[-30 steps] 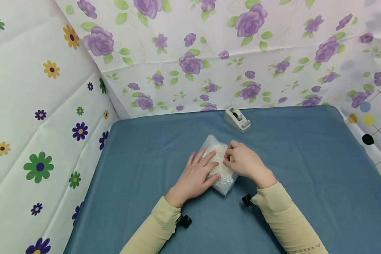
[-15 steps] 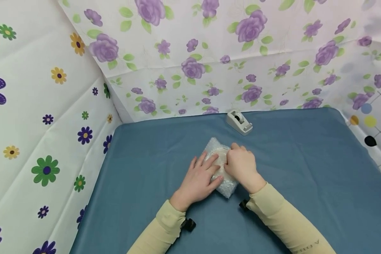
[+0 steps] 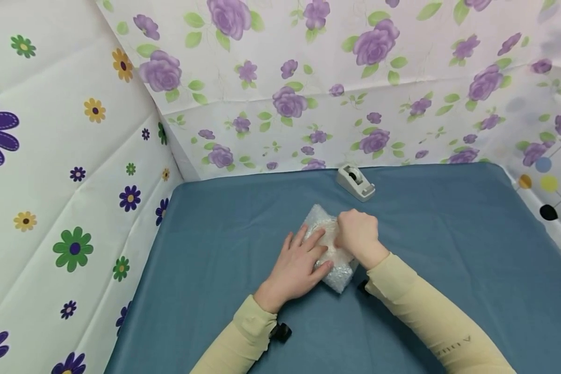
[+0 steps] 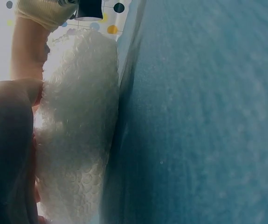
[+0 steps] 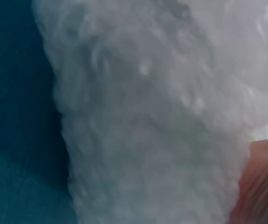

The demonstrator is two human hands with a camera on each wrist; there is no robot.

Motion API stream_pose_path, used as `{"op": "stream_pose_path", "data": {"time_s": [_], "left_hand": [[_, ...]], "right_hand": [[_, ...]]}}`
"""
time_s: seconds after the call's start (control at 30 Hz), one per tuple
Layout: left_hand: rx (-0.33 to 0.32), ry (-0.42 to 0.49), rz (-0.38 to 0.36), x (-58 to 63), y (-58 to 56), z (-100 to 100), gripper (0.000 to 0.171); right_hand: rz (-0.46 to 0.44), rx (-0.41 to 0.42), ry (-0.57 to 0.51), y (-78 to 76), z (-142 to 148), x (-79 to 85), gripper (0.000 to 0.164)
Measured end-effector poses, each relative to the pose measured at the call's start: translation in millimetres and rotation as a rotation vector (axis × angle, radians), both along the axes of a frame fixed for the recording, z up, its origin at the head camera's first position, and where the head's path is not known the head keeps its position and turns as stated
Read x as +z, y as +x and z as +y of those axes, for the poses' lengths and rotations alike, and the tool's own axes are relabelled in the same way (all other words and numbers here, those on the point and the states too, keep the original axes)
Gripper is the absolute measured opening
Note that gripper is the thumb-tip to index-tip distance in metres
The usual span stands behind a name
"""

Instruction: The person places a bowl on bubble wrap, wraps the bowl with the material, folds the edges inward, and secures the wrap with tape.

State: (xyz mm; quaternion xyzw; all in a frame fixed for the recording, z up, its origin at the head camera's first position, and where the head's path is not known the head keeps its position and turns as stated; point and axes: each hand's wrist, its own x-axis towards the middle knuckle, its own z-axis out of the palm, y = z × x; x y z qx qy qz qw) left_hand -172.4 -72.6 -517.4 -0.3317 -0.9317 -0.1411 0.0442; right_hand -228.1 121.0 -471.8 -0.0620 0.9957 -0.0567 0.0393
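A package in bubble wrap [image 3: 340, 278] lies on the table, with something pale and rounded showing through its top. My left hand [image 3: 296, 267] rests on its left side, fingers spread and fairly straight. At its right edge, my right hand [image 3: 359, 236] has curled fingers with the knuckles up; it grips at the wrap, though the fingertips are hidden. In the left wrist view the package's bubbled side [image 4: 78, 121] stands between the left hand [image 4: 8, 144] and the blue cloth. The right wrist view is filled by blurred bubble wrap [image 5: 143, 130], a bit of hand [image 5: 264, 182] beside it.
A white tape dispenser [image 3: 356, 183] stands behind the package near the table's back edge. Blue cloth [image 3: 453, 234] covers the table. Flower-printed sheets [image 3: 262, 78] hang behind and at the left.
My right hand has turned from a thumb-and-finger pinch on the package to a knuckles-up curl at its right edge. The left hand stays on the package; the view has shifted slightly.
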Motion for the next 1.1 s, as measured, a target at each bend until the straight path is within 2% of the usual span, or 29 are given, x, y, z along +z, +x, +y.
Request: {"op": "stream_pose_path", "data": {"time_s": [0.13, 0.3, 0.37, 0.47, 0.6, 0.73, 1.1], "left_hand": [[0.002, 0.002, -0.004, -0.5, -0.1, 1, 0.050], [0.004, -0.005, 0.006, 0.3, -0.4, 2, 0.049], [0.007, -0.010, 0.008, 0.4, -0.1, 2, 0.048], [0.006, -0.010, 0.004, 0.1, 0.4, 2, 0.048], [-0.001, -0.008, -0.003, -0.9, -0.1, 2, 0.050], [0.000, -0.010, -0.005, -2.5, -0.3, 2, 0.051], [-0.002, 0.007, 0.010, -3.0, 0.1, 2, 0.049]], "right_hand": [[-0.056, 0.026, -0.054, -5.0, 5, 0.8, 0.021], [-0.150, 0.077, -0.215, -13.8, 22, -2.7, 0.033], [-0.157, 0.089, -0.257, -15.5, 27, -6.0, 0.035], [-0.141, 0.093, -0.243, -14.3, 27, -9.3, 0.032], [-0.099, 0.066, -0.175, -10.2, 21, -11.1, 0.030], [-0.078, 0.038, -0.153, -8.0, 17, -12.7, 0.031], [-0.072, 0.015, -0.262, -5.9, 23, -16.8, 0.032]]}}
